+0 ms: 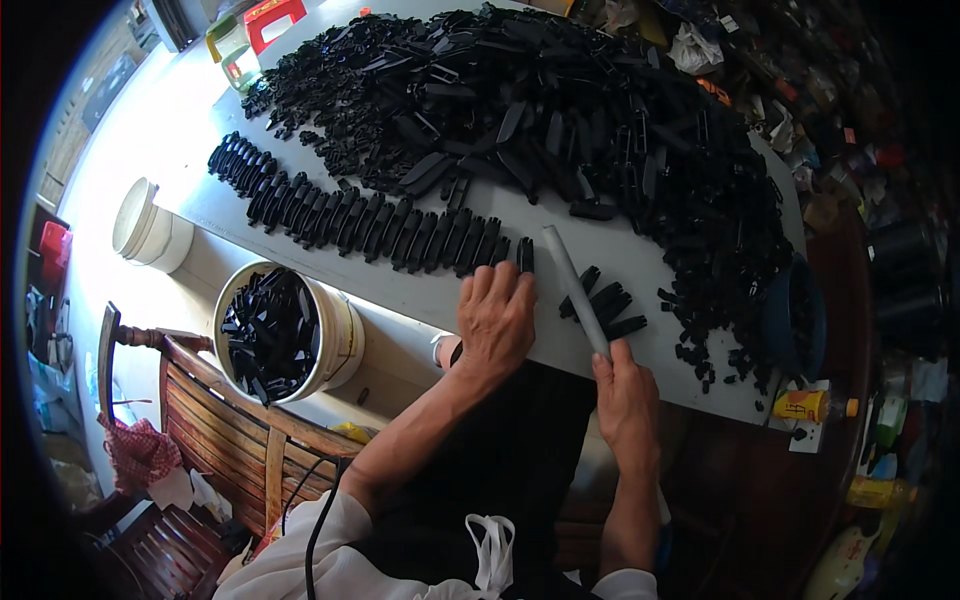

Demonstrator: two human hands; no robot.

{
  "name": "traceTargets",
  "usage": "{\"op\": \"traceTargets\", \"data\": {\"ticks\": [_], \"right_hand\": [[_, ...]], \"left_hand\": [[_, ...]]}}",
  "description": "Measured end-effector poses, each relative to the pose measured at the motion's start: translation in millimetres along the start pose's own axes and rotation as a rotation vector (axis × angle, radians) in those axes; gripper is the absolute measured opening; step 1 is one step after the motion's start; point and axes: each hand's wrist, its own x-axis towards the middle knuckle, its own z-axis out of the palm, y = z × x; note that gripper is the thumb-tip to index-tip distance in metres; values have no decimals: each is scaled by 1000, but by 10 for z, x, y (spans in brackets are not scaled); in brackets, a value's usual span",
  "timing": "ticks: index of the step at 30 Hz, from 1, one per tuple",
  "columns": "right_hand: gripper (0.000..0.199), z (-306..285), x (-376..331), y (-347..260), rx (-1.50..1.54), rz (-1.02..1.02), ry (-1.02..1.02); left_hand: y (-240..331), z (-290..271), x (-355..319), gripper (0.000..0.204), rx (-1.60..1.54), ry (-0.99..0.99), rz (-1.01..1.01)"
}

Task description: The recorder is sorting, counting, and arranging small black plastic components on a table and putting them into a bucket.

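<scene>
From my remote feed I judge this as lining-up: the left hand (496, 325) curls its fingers at the black plastic piece (525, 254) ending the row (370, 228) on the table (640, 260) — pinch unclear — while the right hand (628, 395) grips a grey rod (575, 285). Next calls for square alignment.

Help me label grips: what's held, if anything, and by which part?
The right hand grips a grey rod partway along its length. The left hand is at a black piece; hold unclear.
</scene>
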Motion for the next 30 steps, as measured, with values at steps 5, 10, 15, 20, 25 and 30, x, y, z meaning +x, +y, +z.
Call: {"op": "traceTargets", "data": {"ticks": [5,10,15,20,25,30], "right_hand": [[27,-74,71,-63,-67,-24,70],[25,-239,19,-240,51,-134,265],[23,-57,196,-265,-216,-73,31],[22,-220,125,-221,-66,3,161],[22,-231,70,-343,1,22,77],[26,-96,196,-152,-84,-2,64]], "left_hand": [[19,75,-2,22,-84,-32,11],[-27,73,-1,12,-163,33,67],[-19,97,-37,14,-195,37,65],[-58,110,-13,16,-211,31,70],[-52,76,-1,16,-208,42,67],[-36,82,-20,19,-214,4,23]]}}
